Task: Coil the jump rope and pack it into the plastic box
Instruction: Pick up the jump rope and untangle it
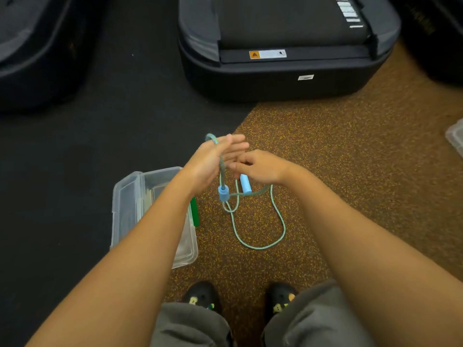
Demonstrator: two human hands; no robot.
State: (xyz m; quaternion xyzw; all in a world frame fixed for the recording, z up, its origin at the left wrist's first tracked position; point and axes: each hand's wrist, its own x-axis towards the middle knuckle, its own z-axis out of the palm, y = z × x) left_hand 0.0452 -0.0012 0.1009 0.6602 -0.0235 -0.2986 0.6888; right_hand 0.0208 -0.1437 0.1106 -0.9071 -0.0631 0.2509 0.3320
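Two hands are working a jump rope (pixel 260 242): left hand (pixel 213 162), fingers spread, is wearing a loop; right hand (pixel 260 169) is pinching the cord beside an open plastic box (pixel 120 209).

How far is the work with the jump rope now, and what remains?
Early stage. The rope is looped over the left hand, and the right hand feeds it; one blue handle hangs below. A long loop still lies on the floor. The plastic box stands open at the left with no rope in it yet.
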